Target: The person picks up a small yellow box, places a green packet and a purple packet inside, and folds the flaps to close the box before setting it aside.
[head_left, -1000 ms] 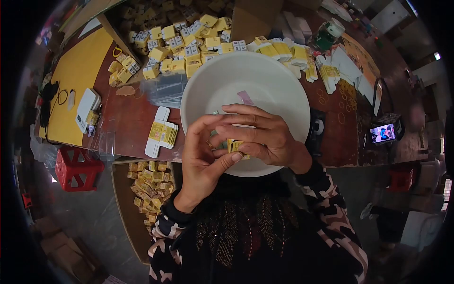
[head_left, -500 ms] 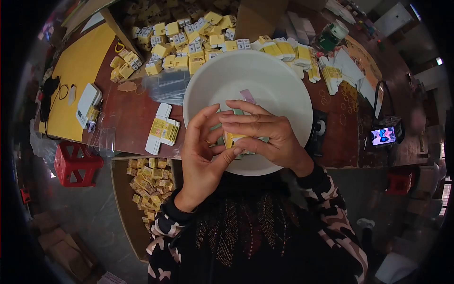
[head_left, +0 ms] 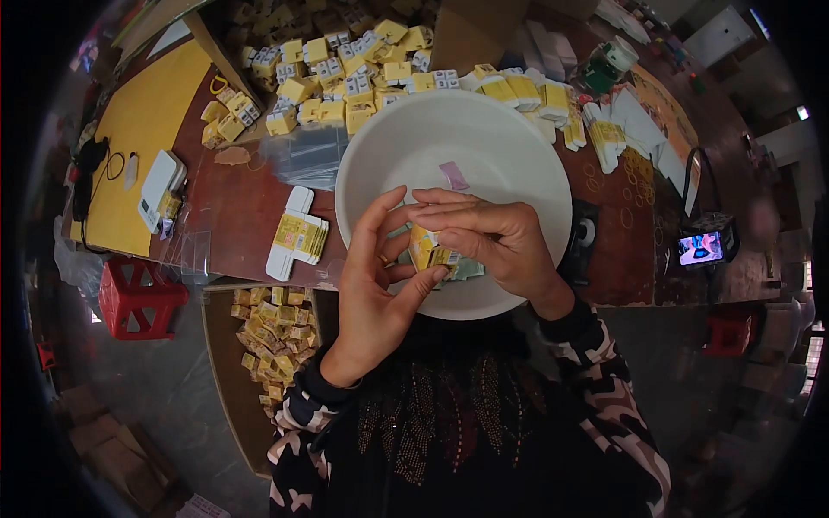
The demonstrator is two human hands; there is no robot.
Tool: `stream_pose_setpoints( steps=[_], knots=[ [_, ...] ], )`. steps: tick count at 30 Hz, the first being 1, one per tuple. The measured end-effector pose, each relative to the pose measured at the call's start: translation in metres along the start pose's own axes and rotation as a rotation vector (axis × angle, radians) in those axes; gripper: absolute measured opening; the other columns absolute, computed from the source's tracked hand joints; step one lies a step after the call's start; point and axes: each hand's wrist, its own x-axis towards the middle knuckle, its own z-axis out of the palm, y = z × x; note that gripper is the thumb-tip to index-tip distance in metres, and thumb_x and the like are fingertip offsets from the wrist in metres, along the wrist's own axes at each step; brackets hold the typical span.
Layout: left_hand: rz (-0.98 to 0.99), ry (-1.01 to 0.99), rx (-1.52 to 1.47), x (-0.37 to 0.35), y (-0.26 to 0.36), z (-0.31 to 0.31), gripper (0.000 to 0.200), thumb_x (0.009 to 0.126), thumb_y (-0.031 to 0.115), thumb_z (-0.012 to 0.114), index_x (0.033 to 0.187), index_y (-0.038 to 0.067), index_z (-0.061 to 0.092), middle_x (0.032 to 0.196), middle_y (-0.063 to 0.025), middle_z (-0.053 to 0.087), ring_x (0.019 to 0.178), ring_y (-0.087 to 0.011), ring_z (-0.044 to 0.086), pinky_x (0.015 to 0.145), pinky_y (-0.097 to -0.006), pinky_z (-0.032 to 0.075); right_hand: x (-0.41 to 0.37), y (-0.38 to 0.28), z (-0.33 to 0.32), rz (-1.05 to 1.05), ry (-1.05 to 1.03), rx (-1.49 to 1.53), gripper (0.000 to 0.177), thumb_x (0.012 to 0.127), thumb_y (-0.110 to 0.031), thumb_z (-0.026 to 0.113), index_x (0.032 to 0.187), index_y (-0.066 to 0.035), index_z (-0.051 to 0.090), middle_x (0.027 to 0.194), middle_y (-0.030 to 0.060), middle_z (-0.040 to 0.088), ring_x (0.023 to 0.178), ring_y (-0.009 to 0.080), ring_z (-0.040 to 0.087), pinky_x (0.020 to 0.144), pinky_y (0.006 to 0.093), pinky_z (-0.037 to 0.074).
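Note:
A small yellow printed box (head_left: 429, 248) is between my two hands, over the near part of a white basin (head_left: 371, 138). My left hand (head_left: 376, 268) grips it from the left, with the thumb along its lower edge and the fingers behind. My right hand (head_left: 501, 246) is curved over the box's top right, its fingers on or close to the upper end, which they partly hide. Inside the basin lie a pink packet (head_left: 452, 175) and some green packets (head_left: 469, 269), the latter partly behind my hands.
Folded flat cartons (head_left: 298, 235) lie left of the basin. Yellow boxes (head_left: 345, 78) heap up behind it, and more fill a carton (head_left: 226, 380) below the table's left edge. Rubber bands (head_left: 637, 177), a small lit screen (head_left: 700, 248) and a red stool (head_left: 142, 298) are around.
My right hand has shifted slightly right and tilted, so more of the yellow box shows. The left hand keeps its hold, nearly still.

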Motion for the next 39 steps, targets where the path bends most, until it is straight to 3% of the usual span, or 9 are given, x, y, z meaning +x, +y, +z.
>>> stream_pose_setpoints(
  steps=[8,14,18,20,22,24,28,35,39],
  knots=[
    [-0.056,0.021,-0.114,0.000,0.001,0.001,0.080,0.085,-0.013,0.067,0.152,0.004,0.026,0.138,-0.0160,0.049,0.122,-0.0252,0.058,0.094,-0.0335,0.055,-0.001,0.001,-0.002,-0.223,-0.042,-0.278,0.030,0.089,-0.012,0.070,0.119,-0.003,0.071,0.122,0.0126,0.069,0.126,0.0324,0.059,0.100,0.0397,0.052],
    [-0.015,-0.013,-0.142,-0.002,-0.001,-0.003,0.075,0.087,-0.015,0.063,0.150,0.005,0.027,0.141,-0.0166,0.047,0.127,-0.0242,0.055,0.089,-0.0285,0.058,0.000,0.002,-0.003,-0.382,-0.120,-0.488,0.033,0.095,-0.018,0.063,0.119,0.004,0.068,0.125,0.0179,0.067,0.128,0.0387,0.056,0.104,0.0436,0.048],
    [-0.072,-0.014,0.160,-0.018,0.028,-0.035,0.071,0.085,-0.014,0.066,0.147,0.005,0.038,0.143,-0.0117,0.049,0.128,-0.0218,0.054,0.092,-0.0296,0.056,0.004,0.000,-0.003,-0.451,-0.204,-0.552,0.050,0.095,-0.032,0.064,0.129,0.005,0.061,0.131,0.0211,0.063,0.129,0.0365,0.055,0.103,0.0434,0.048],
    [-0.147,-0.054,0.635,-0.045,0.058,-0.080,0.073,0.076,-0.007,0.077,0.142,0.005,0.048,0.137,-0.0166,0.057,0.129,-0.0278,0.055,0.095,-0.0347,0.054,-0.001,0.000,-0.008,-0.283,0.111,-0.152,0.055,0.089,-0.026,0.073,0.136,-0.002,0.057,0.137,0.0184,0.059,0.129,0.0309,0.056,0.098,0.0398,0.051],
    [-0.283,-0.151,1.011,-0.069,0.085,-0.115,0.082,0.065,0.004,0.087,0.139,0.005,0.051,0.129,-0.0229,0.061,0.125,-0.0369,0.056,0.094,-0.0409,0.052,-0.003,-0.003,-0.031,-0.100,0.163,-0.179,0.057,0.090,-0.022,0.072,0.139,0.000,0.053,0.135,0.0207,0.060,0.125,0.0287,0.058,0.096,0.0379,0.051],
    [-0.230,-0.026,1.293,-0.084,0.075,-0.136,0.085,0.064,0.014,0.090,0.139,0.005,0.051,0.128,-0.0218,0.062,0.120,-0.0398,0.059,0.094,-0.0443,0.050,-0.004,0.009,-0.034,-0.071,0.142,-0.201,0.049,0.092,-0.013,0.067,0.137,0.000,0.055,0.130,0.0187,0.064,0.118,0.0251,0.063,0.092,0.0360,0.053],
    [-0.120,0.298,1.249,-0.051,0.016,-0.151,0.090,0.069,0.024,0.089,0.144,0.005,0.044,0.127,-0.0252,0.061,0.118,-0.0427,0.059,0.096,-0.0451,0.049,0.002,0.021,-0.020,0.038,0.040,-0.362,0.045,0.090,-0.005,0.068,0.134,-0.001,0.058,0.117,0.0146,0.070,0.104,0.0211,0.068,0.085,0.0323,0.055],
    [-0.120,0.332,1.389,0.010,-0.061,-0.150,0.095,0.071,0.022,0.085,0.147,0.000,0.033,0.105,-0.0215,0.067,0.097,-0.0411,0.065,0.081,-0.0458,0.053,-0.011,0.014,-0.018,0.084,-0.003,-0.428,0.042,0.090,0.000,0.064,0.132,0.001,0.060,0.113,0.0158,0.072,0.101,0.0207,0.070,0.088,0.0314,0.055],
    [-0.228,0.370,1.260,0.005,-0.056,-0.155,0.097,0.074,0.020,0.085,0.152,0.009,0.028,0.105,-0.0257,0.066,0.091,-0.0436,0.067,0.075,-0.0453,0.054,-0.013,0.017,-0.015,0.128,0.018,-0.357,0.041,0.090,0.000,0.064,0.132,0.001,0.060,0.112,0.0159,0.072,0.101,0.0201,0.070,0.088,0.0313,0.055]
  ],
)
